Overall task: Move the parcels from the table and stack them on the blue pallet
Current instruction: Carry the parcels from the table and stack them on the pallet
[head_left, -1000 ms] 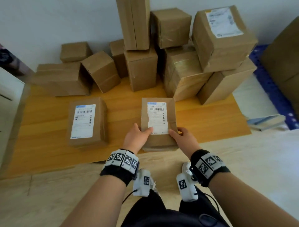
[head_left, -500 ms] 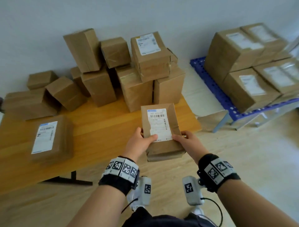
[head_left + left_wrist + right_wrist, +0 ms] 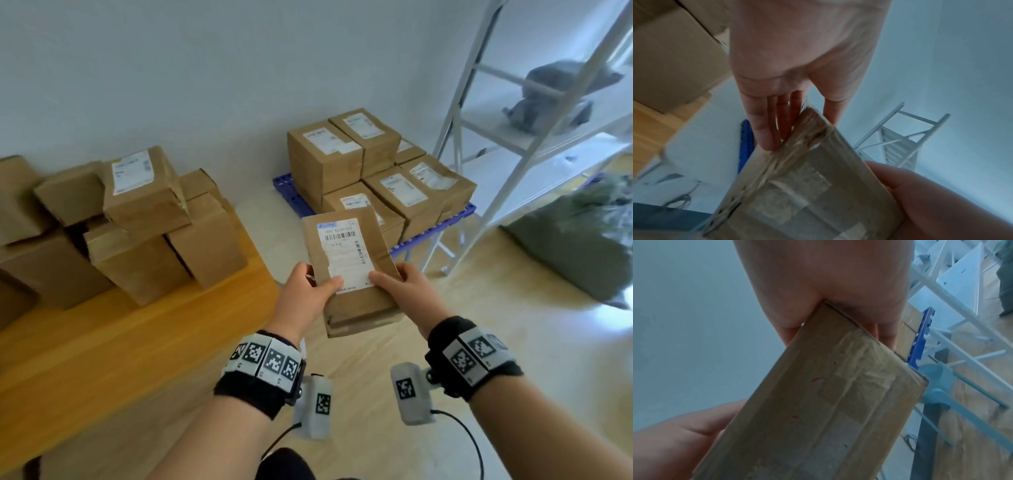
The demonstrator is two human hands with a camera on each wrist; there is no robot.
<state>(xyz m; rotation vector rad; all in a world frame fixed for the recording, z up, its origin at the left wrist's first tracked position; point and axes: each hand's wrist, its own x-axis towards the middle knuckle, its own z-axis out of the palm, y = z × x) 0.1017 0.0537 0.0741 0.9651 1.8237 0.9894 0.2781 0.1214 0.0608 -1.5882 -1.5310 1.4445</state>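
Note:
A flat brown parcel (image 3: 349, 270) with a white barcode label is held in the air between the table and the pallet. My left hand (image 3: 305, 294) grips its near left corner, thumb on the label, fingers (image 3: 766, 129) underneath. My right hand (image 3: 404, 291) grips the near right corner the same way. The parcel's taped underside (image 3: 818, 402) fills the right wrist view. Several labelled parcels (image 3: 363, 164) are stacked on the blue pallet (image 3: 435, 229) just beyond the held one. More parcels (image 3: 147, 219) are piled on the wooden table (image 3: 102, 342) at the left.
A white metal shelf frame (image 3: 513, 137) stands right of the pallet with grey bundles on it. A large dark green bag (image 3: 582, 240) lies on the floor at the right. The floor between table and pallet is pale wood.
The parcel has been lifted off the table and carried to the right toward the pallet. The view has turned right, bringing the pallet stack and shelf frame into sight.

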